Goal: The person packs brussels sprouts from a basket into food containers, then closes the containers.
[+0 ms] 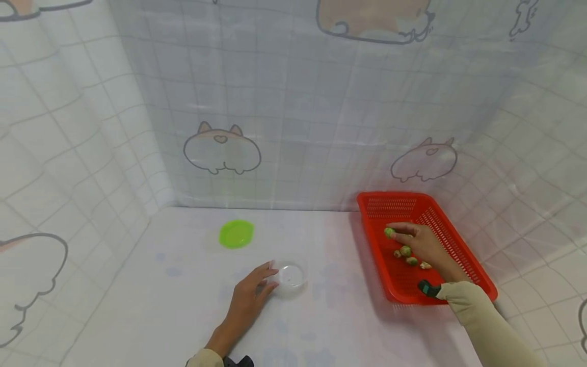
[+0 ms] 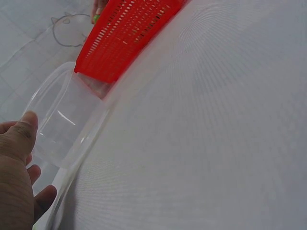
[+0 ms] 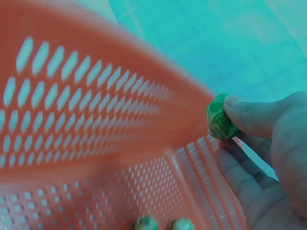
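In the right wrist view my right hand [image 3: 261, 148] pinches a green Brussels sprout [image 3: 221, 117] between thumb and fingers, up near the rim of the red basket [image 1: 387, 285]. Several more sprouts [image 1: 405, 251] lie on the basket floor below that hand. My left hand [image 1: 249, 293] holds the left side of a clear plastic container [image 1: 291, 276] standing on the table. From the left wrist, the thumb lies at the container's rim and the other fingers curl along its side. The container looks see-through, with nothing visible inside.
A flat, bright green, lid-like piece [image 1: 236, 234] lies on the white table cover [image 1: 183, 295], behind and left of the container. The basket stands at the right, close to the curtain [image 1: 293, 153] with cartoon animals that encloses the back and sides.
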Demonstrator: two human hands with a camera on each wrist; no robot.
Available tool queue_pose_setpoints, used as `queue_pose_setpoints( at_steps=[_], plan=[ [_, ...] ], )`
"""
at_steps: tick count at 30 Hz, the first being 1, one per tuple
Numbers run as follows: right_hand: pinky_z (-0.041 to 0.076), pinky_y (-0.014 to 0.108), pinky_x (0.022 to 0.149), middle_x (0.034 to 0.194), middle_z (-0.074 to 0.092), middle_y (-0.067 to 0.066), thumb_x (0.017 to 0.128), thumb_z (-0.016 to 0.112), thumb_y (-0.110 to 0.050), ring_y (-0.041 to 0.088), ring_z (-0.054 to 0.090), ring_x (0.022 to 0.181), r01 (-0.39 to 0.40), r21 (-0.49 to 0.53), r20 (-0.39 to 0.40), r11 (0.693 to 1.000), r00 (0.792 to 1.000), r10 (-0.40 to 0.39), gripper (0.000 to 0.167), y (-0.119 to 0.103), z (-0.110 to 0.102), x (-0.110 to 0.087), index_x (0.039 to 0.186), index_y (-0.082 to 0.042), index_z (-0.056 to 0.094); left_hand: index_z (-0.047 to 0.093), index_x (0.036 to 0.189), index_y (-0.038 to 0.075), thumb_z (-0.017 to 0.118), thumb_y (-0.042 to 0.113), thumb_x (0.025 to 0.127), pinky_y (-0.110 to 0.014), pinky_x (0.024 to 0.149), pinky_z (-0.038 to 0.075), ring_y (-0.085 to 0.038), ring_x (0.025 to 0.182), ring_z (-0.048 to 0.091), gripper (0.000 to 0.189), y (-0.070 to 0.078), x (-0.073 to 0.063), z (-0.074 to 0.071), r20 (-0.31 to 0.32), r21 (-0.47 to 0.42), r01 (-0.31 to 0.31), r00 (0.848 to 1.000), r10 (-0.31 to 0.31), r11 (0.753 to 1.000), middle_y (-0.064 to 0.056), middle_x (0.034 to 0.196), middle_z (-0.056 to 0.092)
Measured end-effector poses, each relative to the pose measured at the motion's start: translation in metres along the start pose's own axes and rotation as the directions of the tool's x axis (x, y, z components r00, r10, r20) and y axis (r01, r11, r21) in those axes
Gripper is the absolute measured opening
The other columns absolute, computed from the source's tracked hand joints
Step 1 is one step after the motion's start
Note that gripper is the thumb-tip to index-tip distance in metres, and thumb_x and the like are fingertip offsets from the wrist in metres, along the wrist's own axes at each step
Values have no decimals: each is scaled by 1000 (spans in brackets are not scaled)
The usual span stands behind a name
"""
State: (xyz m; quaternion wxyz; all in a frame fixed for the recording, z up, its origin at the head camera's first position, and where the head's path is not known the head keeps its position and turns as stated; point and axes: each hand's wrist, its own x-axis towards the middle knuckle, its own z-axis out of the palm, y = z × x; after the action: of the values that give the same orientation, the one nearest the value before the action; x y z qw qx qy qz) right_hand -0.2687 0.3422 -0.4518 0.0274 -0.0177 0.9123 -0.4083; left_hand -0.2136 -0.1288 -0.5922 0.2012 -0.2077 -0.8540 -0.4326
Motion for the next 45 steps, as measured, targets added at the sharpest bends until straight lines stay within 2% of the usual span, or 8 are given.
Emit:
queue_pose_setpoints(
  at_steps=[6,9,11,14,18,23,31,45],
  plan=[
    [52,31,57,119,71,6,92,73,-42,18,68,75,4,96,8,995,1000,-5,41,-30,10,-7,129,-25,69,67,124,30,83,16,84,-26,86,55,-12,112,67,46,-2,-2,-1,-2,1,5,1000,-5,1000,5,138,61],
    [45,30,43,116,71,8,90,75,-43,20,60,56,-14,124,28,992,1000,11,41,-49,18,-8,128,-29,69,67,124,31,83,16,84,-25,87,54,-12,116,65,46,-3,-3,-2,-9,4,5,1000,-5,1000,5,138,62],
    [42,28,43,113,71,7,90,76,-42,19,55,53,-4,121,34,993,999,-1,38,-61,25,-9,126,-31,70,67,124,30,83,16,83,-25,87,54,-13,118,64,46,-3,-4,-3,-11,10,-3,1000,3,1000,4,138,62],
    [51,27,59,113,73,-1,92,75,-39,13,63,71,61,86,33,994,997,-64,32,-77,37,-10,123,-33,71,67,125,28,83,15,83,-25,87,54,-15,121,63,47,-3,-4,-3,-13,13,-22,1000,22,1000,2,138,62],
    [55,33,87,117,72,-3,94,73,-26,14,69,103,153,129,71,980,984,-163,28,-95,56,-11,123,-28,72,68,124,25,83,15,83,-25,86,55,-15,115,66,46,-4,-3,-2,-20,15,-49,999,50,999,1,138,62],
    [56,32,88,119,72,2,93,75,-18,18,71,104,176,228,124,958,970,-208,30,-110,80,-9,122,-21,73,67,124,25,84,14,83,-27,84,56,-16,112,67,46,-4,-3,-1,-24,8,-60,998,60,998,1,138,62],
    [54,32,91,121,71,9,90,77,-11,23,70,107,230,265,151,936,949,-276,30,-117,112,-4,120,-14,73,68,123,27,84,16,82,-25,86,55,-12,115,65,45,-1,-2,-1,-9,13,-20,1000,20,1000,3,138,62],
    [55,31,88,117,72,-4,89,78,-12,18,69,106,291,104,195,951,932,-307,29,-143,173,-3,116,-21,75,69,122,26,84,21,83,-25,86,55,-9,111,67,42,4,1,-5,4,35,4,1000,-4,999,5,138,62]
  ],
)
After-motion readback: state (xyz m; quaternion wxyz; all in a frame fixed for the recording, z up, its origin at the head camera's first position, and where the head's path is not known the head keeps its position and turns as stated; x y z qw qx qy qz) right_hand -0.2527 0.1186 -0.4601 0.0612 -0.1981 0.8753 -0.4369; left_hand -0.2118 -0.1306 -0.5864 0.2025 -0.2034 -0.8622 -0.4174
